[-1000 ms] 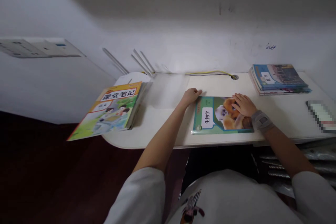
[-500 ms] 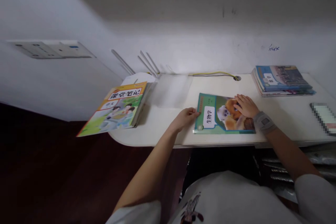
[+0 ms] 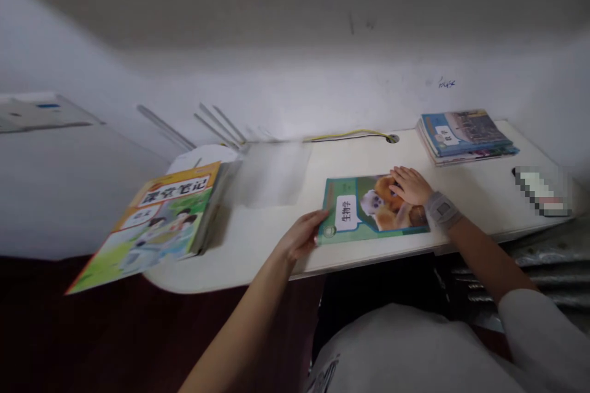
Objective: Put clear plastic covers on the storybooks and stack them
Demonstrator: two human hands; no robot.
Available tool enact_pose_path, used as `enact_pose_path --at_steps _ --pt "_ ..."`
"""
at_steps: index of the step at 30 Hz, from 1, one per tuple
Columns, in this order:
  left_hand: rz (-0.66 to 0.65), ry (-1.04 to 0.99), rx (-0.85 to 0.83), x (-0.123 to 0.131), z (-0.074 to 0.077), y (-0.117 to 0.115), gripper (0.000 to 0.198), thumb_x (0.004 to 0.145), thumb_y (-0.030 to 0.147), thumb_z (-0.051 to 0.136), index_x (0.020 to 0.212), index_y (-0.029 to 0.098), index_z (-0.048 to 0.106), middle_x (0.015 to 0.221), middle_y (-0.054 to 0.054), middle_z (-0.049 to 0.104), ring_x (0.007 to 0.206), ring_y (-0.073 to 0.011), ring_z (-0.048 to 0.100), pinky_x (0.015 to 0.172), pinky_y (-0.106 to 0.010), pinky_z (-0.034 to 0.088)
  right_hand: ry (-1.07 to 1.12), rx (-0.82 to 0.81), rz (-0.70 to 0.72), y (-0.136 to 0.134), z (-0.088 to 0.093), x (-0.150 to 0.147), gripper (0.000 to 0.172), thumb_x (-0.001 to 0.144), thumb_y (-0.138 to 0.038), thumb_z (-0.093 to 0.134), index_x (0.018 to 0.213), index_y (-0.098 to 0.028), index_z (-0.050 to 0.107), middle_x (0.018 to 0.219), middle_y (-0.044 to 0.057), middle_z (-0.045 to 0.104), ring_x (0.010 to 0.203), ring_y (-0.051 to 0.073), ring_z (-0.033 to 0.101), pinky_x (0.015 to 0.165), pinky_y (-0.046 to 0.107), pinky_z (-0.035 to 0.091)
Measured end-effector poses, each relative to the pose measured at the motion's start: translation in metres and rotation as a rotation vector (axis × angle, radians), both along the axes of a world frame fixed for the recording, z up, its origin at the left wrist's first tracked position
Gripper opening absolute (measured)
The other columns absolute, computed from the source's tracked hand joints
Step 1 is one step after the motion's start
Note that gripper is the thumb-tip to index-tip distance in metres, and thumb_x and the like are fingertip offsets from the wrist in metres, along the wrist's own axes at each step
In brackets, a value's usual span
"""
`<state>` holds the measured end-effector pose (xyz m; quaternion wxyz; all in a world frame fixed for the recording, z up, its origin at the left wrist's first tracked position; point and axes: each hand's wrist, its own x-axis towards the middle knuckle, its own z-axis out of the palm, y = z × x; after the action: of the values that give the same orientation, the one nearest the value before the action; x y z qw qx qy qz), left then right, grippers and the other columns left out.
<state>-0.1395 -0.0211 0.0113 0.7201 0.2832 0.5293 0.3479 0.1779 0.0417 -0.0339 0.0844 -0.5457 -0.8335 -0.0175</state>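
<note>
A green book with a monkey on its cover (image 3: 364, 212) lies flat on the white desk (image 3: 258, 245). My right hand (image 3: 410, 186) rests on the cover with its fingers stretched out, a grey band round the wrist. At the book's left edge, near the front corner, is my left hand (image 3: 302, 236). Its fingers curl against that edge and touch it.
A colourful workbook (image 3: 157, 221) overhangs the desk's left end. A stack of blue books (image 3: 463, 135) sits at the back right. A clear plastic sheet (image 3: 271, 172) lies mid-desk, and a yellow cable (image 3: 350, 134) runs along the wall. A blurred-out object (image 3: 539, 190) lies far right.
My left hand slid from the book's far left corner down its left edge to the near corner. The right hand stayed on the cover. The view swung left.
</note>
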Motion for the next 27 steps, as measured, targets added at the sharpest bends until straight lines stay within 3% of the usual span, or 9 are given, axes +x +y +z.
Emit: enact_pose_path --at_steps 5,9,11,14,16,19,22,24,27 --pt "0.063 0.123 0.161 0.011 -0.009 -0.010 0.024 0.069 0.022 0.073 0.090 0.019 0.062 0.082 -0.004 0.074 0.078 -0.0206 0.071 0.057 -0.026 0.055 0.101 -0.036 -0.010 0.002 0.002 -0.004 0.058 0.095 -0.045 0.041 0.142 -0.011 0.043 0.151 0.016 0.039 0.140 0.030 0.032 0.115 0.047 0.025" --pt "0.140 0.121 0.281 0.015 -0.009 -0.016 0.033 0.064 0.031 0.076 0.091 0.020 0.060 0.080 -0.002 0.074 0.082 -0.0224 0.071 0.062 -0.028 0.056 0.415 -0.004 -0.149 -0.008 0.002 0.008 0.061 0.092 -0.038 0.046 0.145 -0.010 0.037 0.153 0.020 0.032 0.144 0.030 0.024 0.115 0.048 0.026" --pt "0.162 0.103 0.324 0.019 -0.008 -0.013 0.038 0.064 0.033 0.077 0.094 0.020 0.059 0.080 -0.001 0.074 0.081 -0.0224 0.071 0.064 -0.030 0.057 0.630 0.002 -0.209 -0.026 0.003 0.025 0.061 0.090 -0.039 0.047 0.146 -0.015 0.036 0.150 0.018 0.038 0.142 0.029 0.031 0.113 0.049 0.033" --pt "0.179 0.056 0.392 0.040 -0.004 0.005 0.043 0.062 0.034 0.077 0.097 0.020 0.057 0.082 0.000 0.074 0.078 -0.0211 0.071 0.067 -0.030 0.056 0.960 -0.120 -0.278 -0.063 0.009 0.057 0.064 0.086 -0.047 0.054 0.144 -0.023 0.038 0.136 0.015 0.054 0.121 0.027 0.056 0.095 0.044 0.051" --pt "0.168 0.025 0.444 0.069 -0.003 0.025 0.041 0.062 0.034 0.075 0.097 0.020 0.056 0.084 0.000 0.074 0.076 -0.0193 0.070 0.068 -0.030 0.056 1.189 -0.184 -0.356 -0.081 0.016 0.078 0.065 0.083 -0.054 0.056 0.139 -0.025 0.041 0.119 0.011 0.064 0.095 0.023 0.068 0.078 0.040 0.059" --pt "0.110 -0.002 0.502 0.134 0.001 0.062 0.033 0.067 0.034 0.069 0.092 0.021 0.054 0.084 0.000 0.073 0.077 -0.0176 0.069 0.071 -0.029 0.054 1.457 -0.040 -0.451 -0.082 0.032 0.109 0.062 0.078 -0.056 0.060 0.131 -0.028 0.044 0.098 0.003 0.067 0.078 0.016 0.069 0.070 0.035 0.060" --pt "0.016 0.022 0.562 0.213 0.005 0.099 0.027 0.074 0.033 0.062 0.095 0.020 0.053 0.089 -0.003 0.072 0.080 -0.0183 0.068 0.072 -0.031 0.053 1.556 0.200 -0.572 -0.051 0.045 0.148 0.059 0.079 -0.051 0.058 0.131 -0.029 0.040 0.097 0.000 0.065 0.076 0.013 0.067 0.073 0.033 0.059" --pt "-0.042 0.179 0.618 0.259 0.009 0.123 0.026 0.079 0.031 0.055 0.101 0.018 0.052 0.092 -0.005 0.071 0.079 -0.0174 0.068 0.073 -0.031 0.052 1.544 0.308 -0.702 -0.022 0.051 0.177 0.056 0.082 -0.042 0.055 0.132 -0.026 0.037 0.096 0.001 0.063 0.073 0.012 0.065 0.072 0.032 0.059" --pt "-0.115 0.289 0.669 0.308 0.014 0.156 0.024 0.084 0.025 0.046 0.104 0.014 0.052 0.095 -0.009 0.070 0.083 -0.0175 0.067 0.074 -0.029 0.050 1.492 0.351 -0.849 0.019 0.057 0.219 0.055 0.081 -0.029 0.053 0.133 -0.023 0.036 0.098 0.004 0.062 0.071 0.012 0.063 0.069 0.033 0.059"
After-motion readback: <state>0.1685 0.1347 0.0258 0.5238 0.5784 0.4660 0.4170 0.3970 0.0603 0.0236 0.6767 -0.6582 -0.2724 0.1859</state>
